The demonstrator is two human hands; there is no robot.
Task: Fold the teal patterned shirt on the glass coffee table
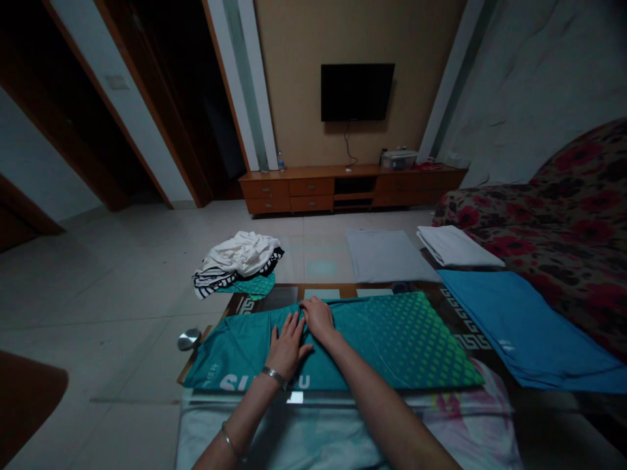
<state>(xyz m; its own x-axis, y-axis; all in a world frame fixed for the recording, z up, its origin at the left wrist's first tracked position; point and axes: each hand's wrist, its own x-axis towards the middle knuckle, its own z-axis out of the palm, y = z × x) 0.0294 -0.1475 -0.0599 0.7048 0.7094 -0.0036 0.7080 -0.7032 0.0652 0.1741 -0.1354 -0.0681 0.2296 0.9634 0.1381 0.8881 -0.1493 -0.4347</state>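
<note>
Round metal object lies on the tile floor at far left, just beside the corner of the low table, whose dark top carries a Greek-key border. Past the table's far edge, a heap of white and black-striped clothes sits on top of a smaller teal garment.

The teal jersey lies folded flat across the table, with white lettering along its near edge and green dots toward its right end. A pale floral cloth spreads beneath your forearms, in front of the jersey.

Your left hand presses on the jersey, its fingers spread flat and released, with no clench. Your right hand rests just beside it on the same fabric, its fingers curled slightly over a ridge in the cloth; you cannot tell whether they pinch it.

Behind them, a wooden TV cabinet stands under a wall-mounted TV. Further right, a grey folded cloth lies on the floor, then a folded white cloth just beside the floral sofa. A folded blue garment lies across the table's right end.
</note>
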